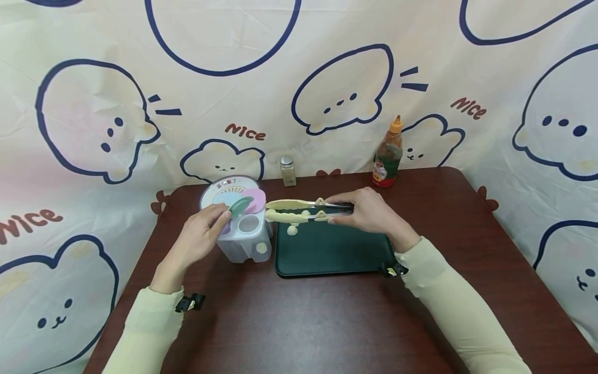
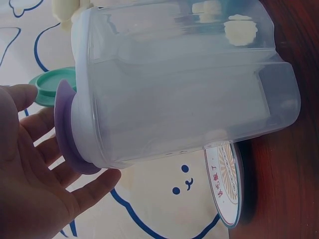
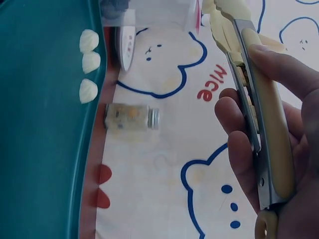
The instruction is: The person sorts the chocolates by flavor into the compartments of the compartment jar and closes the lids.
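Observation:
My left hand [image 1: 198,236] pinches a green round lid [image 1: 241,206] above a translucent divided container [image 1: 243,248]. One round opening at the container's near right is uncovered; a pink lid [image 1: 255,200] and a purple lid [image 2: 66,127] cover others. Pale pieces [image 2: 240,31] show through the wall. In my right hand [image 1: 369,210] are tongs [image 3: 269,119] with cream-yellow tips, held level, their ends close to the container's right side. Whether they grip anything is unclear. White shell-shaped pieces [image 3: 88,91] lie on the dark green tray [image 1: 331,257] beneath.
A plate [image 1: 212,195] with a printed rim stands behind the container. At the table's back edge are a small glass shaker jar [image 1: 288,171] and a sauce bottle [image 1: 388,156] with an orange cap. A patterned cloth hangs behind the brown table [image 1: 289,322].

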`<state>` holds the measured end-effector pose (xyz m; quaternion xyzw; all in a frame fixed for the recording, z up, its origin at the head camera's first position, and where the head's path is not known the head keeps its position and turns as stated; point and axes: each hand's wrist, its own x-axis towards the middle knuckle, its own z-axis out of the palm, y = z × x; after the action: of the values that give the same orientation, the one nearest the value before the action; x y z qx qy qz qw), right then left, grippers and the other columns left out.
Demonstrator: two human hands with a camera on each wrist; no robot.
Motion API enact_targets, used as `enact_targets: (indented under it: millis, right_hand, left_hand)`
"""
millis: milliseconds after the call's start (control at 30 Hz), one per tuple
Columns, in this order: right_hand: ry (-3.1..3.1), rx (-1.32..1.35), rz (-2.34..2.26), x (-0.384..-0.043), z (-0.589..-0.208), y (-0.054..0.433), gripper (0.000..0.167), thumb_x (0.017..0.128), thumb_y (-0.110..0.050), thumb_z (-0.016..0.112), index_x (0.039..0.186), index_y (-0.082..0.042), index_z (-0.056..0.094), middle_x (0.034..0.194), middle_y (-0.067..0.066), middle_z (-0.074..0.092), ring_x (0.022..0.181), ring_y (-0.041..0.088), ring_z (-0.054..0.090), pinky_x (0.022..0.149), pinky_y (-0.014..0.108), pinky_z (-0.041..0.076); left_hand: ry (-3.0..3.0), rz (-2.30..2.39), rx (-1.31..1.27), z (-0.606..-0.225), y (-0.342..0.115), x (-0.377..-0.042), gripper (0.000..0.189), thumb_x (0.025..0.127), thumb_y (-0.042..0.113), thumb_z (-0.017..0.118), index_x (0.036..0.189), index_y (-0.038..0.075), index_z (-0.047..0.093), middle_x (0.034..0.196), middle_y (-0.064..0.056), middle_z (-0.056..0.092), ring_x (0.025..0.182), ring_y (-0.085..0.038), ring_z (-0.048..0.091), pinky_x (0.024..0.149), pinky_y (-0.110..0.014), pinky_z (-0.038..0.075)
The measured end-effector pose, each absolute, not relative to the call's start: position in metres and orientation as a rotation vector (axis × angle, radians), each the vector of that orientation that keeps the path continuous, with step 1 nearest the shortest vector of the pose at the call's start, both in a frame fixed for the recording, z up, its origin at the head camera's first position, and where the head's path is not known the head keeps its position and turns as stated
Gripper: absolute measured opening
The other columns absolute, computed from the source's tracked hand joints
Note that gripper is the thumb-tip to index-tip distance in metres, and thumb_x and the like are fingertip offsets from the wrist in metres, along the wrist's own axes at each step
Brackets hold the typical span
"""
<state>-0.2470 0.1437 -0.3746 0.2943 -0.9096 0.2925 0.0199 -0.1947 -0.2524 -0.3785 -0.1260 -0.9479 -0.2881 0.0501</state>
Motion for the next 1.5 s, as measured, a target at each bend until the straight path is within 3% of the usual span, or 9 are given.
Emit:
enact_targets:
  millis: [200,533,700,1133,1500]
  right_hand:
    - [-2.791,0.962,0.918,-0.245,-0.371,0.129,0.044,0.083,-0.039,0.081,0.123,-0.023,0.073,0.093,-0.005,0.078,0.064,0.011,0.052,0.056,0.028,0.038]
    - [-2.781,0.980,0.892,-0.243,-0.374,0.110,0.044,0.084,-0.041,0.079,0.123,-0.024,0.072,0.077,-0.010,0.072,0.060,0.010,0.049,0.055,0.027,0.036]
    - [-2.798,0.979,0.847,-0.243,-0.377,0.104,0.044,0.084,-0.043,0.078,0.124,-0.025,0.072,0.084,-0.009,0.074,0.063,0.010,0.051,0.056,0.027,0.038]
    - [-2.823,0.957,0.852,-0.245,-0.378,0.103,0.045,0.083,-0.043,0.079,0.124,-0.027,0.071,0.082,-0.010,0.073,0.066,0.011,0.053,0.058,0.028,0.041]
    - [-2.855,0.808,0.890,-0.253,-0.379,0.139,0.048,0.082,-0.042,0.080,0.126,-0.024,0.071,0.100,0.000,0.077,0.079,0.017,0.061,0.068,0.031,0.046]
  left_hand:
    - [-2.889,-0.869,-0.379,-0.378,-0.253,-0.195,0.049,0.106,0.040,0.043,0.138,0.006,0.057,0.143,-0.019,0.055,0.131,-0.041,0.052,0.110,-0.063,0.039]
    - [-2.892,-0.856,-0.376,-0.379,-0.252,-0.195,0.051,0.106,0.041,0.042,0.139,0.005,0.056,0.144,-0.020,0.054,0.132,-0.042,0.051,0.110,-0.064,0.038]
    - [-2.888,-0.858,-0.380,-0.381,-0.252,-0.196,0.051,0.106,0.041,0.041,0.139,0.005,0.057,0.143,-0.020,0.055,0.131,-0.042,0.051,0.109,-0.064,0.038]
    - [-2.887,-0.864,-0.378,-0.382,-0.253,-0.197,0.051,0.106,0.042,0.041,0.138,0.005,0.057,0.143,-0.019,0.055,0.128,-0.040,0.053,0.109,-0.064,0.039]
    - [-2.875,-0.873,-0.391,-0.382,-0.254,-0.197,0.050,0.106,0.041,0.043,0.138,0.006,0.058,0.142,-0.019,0.056,0.130,-0.041,0.052,0.109,-0.064,0.040]
